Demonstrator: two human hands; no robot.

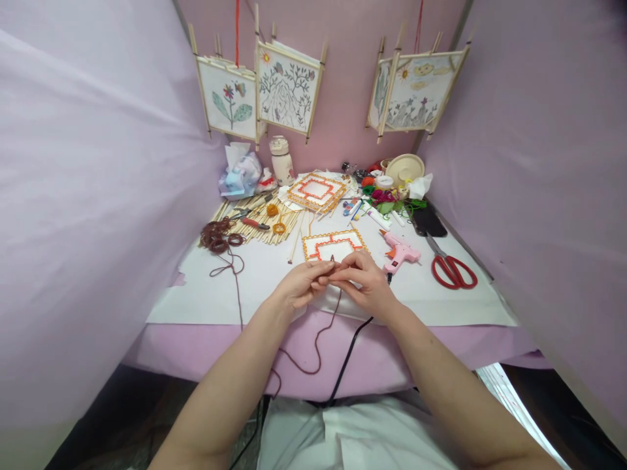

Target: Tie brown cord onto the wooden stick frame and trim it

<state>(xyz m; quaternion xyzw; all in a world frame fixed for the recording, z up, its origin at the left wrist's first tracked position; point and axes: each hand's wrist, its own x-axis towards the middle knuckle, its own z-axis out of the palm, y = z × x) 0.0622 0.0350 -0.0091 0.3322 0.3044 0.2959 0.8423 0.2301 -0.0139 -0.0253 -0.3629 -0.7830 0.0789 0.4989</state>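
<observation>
The left hand (300,285) and right hand (362,285) pinch a brown cord (317,346) between closed fingertips, just near an orange-trimmed square frame (334,246).

One head-worn camera looks forward and down from close above the person's left hand (304,284) and right hand (365,284), across a paper-covered table (455,307) toward a pink back wall (355,111).
</observation>
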